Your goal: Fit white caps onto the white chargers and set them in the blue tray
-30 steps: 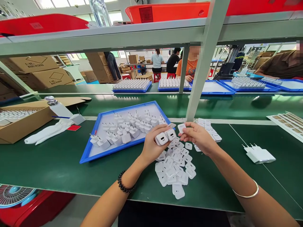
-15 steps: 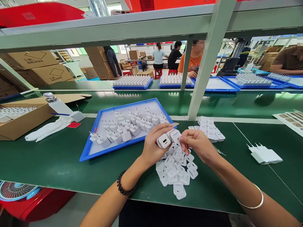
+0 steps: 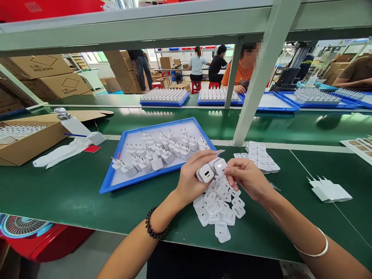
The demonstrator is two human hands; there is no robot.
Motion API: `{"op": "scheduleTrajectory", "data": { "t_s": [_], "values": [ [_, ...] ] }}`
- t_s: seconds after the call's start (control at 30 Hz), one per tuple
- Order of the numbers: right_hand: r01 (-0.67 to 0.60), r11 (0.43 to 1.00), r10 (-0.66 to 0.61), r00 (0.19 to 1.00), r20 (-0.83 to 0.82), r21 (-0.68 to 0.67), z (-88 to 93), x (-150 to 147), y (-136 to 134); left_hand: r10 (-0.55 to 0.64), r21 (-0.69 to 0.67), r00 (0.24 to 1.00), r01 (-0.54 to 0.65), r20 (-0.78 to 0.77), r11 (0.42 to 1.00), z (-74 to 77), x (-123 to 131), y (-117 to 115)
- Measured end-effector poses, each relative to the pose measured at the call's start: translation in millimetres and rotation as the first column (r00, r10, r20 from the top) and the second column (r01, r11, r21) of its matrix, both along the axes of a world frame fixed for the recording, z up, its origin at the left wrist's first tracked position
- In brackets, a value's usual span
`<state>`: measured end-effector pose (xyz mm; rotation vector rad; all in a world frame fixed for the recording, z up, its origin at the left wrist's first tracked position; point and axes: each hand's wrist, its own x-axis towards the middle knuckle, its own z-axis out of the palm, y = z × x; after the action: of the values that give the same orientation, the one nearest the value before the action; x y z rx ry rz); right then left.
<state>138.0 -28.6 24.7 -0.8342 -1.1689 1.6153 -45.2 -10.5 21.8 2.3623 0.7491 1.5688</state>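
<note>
My left hand [image 3: 190, 176] is wrapped around a white charger [image 3: 205, 173], whose end face with a dark USB slot points towards me. Right beside that charger is a rounded white piece [image 3: 220, 166] with a glossy face; whether it is a second charger or a loose cover is unclear. The thumb and forefinger of my right hand [image 3: 244, 176] pinch its right edge. Below both hands lies a loose pile of white cover plates [image 3: 215, 207], some printed with a small logo. A blue-rimmed tray [image 3: 122, 188] behind my left hand bears several white plug chargers [image 3: 157, 162], prongs up.
Stacked white plates [image 3: 263, 159] lie behind my right hand. A single white charger [image 3: 331, 190] rests at the right. White gloves [image 3: 62, 152] and an open carton [image 3: 37, 145] of chargers are at the left. A slanted metal post [image 3: 255, 85] rises ahead; co-workers sit beyond.
The view has shifted slightly, so most things sit a little further right. The rounded piece's face has turned a little, and its logo no longer shows. Both hands keep their hold.
</note>
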Motion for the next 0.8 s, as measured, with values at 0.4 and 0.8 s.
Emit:
{"op": "scheduleTrajectory", "data": {
  "t_s": [0.4, 0.8],
  "values": [
    [-0.022, 1.000, 0.020, 0.998, 0.063, 0.020, 1.8, 3.8, 0.6, 0.010, 0.027, 1.000, -0.010, -0.001, 1.000, -5.3, 1.7, 1.4],
    [-0.044, 0.999, 0.044, 0.993, 0.106, -0.003, 5.3, 6.7, 0.8, -0.056, 0.027, 0.998, 0.056, -0.005, 0.998, -5.9, 0.2, 3.2]
  ]
}}
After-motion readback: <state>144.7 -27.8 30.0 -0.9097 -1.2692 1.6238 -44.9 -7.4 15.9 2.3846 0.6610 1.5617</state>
